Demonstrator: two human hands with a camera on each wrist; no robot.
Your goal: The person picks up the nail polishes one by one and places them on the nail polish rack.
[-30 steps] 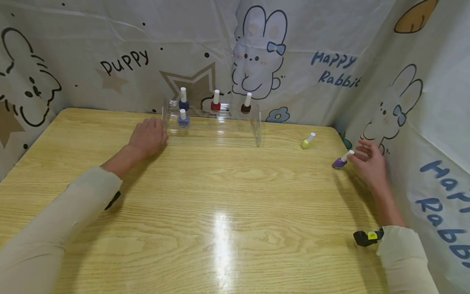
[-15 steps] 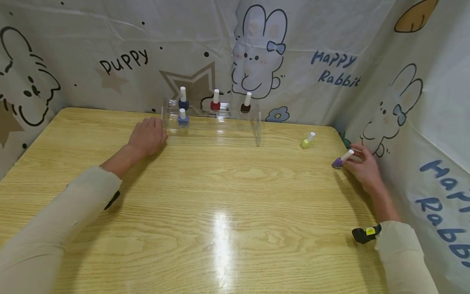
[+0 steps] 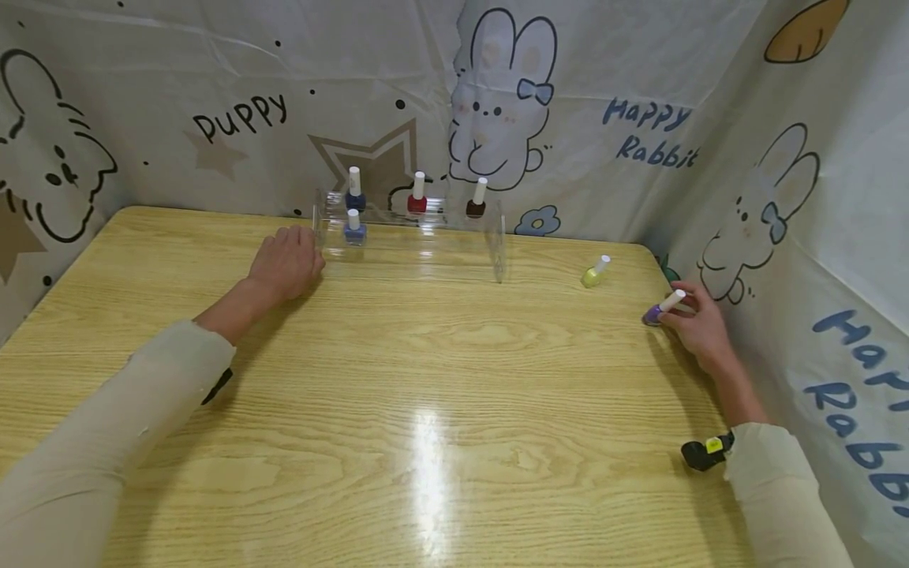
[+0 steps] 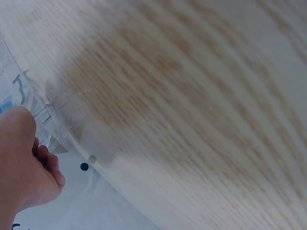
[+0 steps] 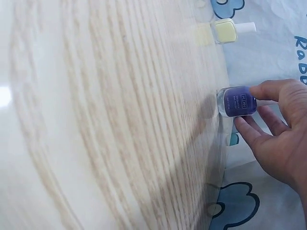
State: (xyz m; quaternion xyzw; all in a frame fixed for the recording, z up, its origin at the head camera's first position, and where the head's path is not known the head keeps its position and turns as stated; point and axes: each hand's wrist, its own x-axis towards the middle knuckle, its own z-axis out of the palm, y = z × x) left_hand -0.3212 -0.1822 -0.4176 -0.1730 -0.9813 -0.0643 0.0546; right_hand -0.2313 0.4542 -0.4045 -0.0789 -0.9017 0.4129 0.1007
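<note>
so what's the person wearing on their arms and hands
Both arms wear long, loose cream sleeves: left sleeve, right sleeve. The left hand and right hand are bare, with no gloves. A small black device with a yellow label sits at the right cuff; a dark strap shows under the left cuff.

Cartoon-print sheets (image 3: 604, 95) behind glossy wooden table (image 3: 426, 379)

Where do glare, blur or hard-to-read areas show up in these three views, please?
Head view: a bright streak of glare on the table; the clear acrylic rack is hard to trace. Left wrist view: wood grain smeared, left hand soft at the frame edge. Right wrist view: purple bottle fairly sharp between the right hand's fingers, white washout at far left.
</note>
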